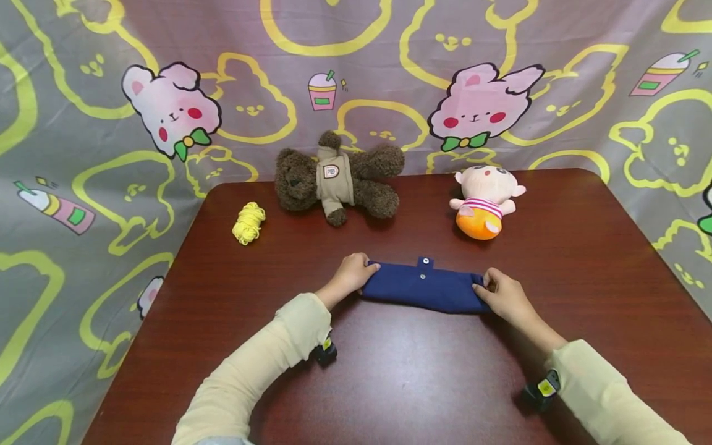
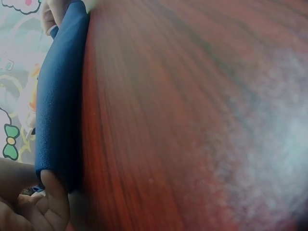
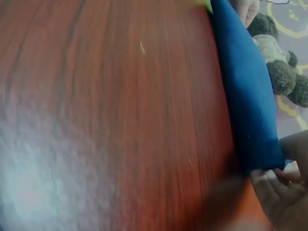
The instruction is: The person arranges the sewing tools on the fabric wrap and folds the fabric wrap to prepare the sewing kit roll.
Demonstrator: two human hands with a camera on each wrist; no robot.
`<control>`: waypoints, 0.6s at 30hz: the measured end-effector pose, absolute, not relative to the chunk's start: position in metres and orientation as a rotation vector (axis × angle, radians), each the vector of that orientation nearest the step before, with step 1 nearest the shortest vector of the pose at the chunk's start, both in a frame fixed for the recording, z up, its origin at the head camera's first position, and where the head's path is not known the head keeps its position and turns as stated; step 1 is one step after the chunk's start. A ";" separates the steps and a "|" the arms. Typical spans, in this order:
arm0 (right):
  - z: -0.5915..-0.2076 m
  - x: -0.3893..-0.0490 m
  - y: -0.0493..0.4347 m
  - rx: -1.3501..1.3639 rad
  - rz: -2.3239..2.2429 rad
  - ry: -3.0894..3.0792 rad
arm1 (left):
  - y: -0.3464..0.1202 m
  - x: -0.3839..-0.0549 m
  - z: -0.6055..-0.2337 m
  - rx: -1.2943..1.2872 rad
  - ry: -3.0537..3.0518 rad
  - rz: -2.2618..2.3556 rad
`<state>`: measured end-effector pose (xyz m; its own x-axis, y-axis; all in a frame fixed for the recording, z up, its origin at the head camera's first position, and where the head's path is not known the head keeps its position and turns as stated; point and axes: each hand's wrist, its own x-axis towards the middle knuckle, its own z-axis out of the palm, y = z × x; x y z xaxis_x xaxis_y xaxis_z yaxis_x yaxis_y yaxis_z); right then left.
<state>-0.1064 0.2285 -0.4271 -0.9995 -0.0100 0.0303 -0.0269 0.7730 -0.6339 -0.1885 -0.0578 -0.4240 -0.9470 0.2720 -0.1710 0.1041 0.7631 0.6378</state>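
A long, folded navy cloth piece [image 1: 425, 290] lies across the middle of the table, with a small snap tab [image 1: 426, 262] sticking up from its far edge. My left hand [image 1: 351, 274] pinches its left end, thumb on top. At the opposite end, my right hand [image 1: 505, 294] grips the corner between thumb and fingers. In the left wrist view the cloth [image 2: 62, 101] looks thick and rolled, with the thumb against its near end. The right wrist view has fingers [image 3: 269, 185] at the cloth's end.
Behind the cloth, a brown teddy bear [image 1: 336, 179] in a beige shirt lies on its side. A pink plush doll [image 1: 483, 201] with orange bottoms is at the back right, and a yellow yarn bundle [image 1: 249, 223] at the back left. A patterned curtain [image 1: 367, 55] borders the table [image 1: 411, 377].
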 end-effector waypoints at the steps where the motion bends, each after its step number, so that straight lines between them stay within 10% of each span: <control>1: -0.427 -0.106 0.228 0.020 1.039 -2.929 | -0.058 -0.189 -0.424 0.295 2.710 0.948; 18: -0.413 -0.103 0.229 -0.146 1.028 -3.007 | -0.058 -0.191 -0.424 0.317 2.766 0.801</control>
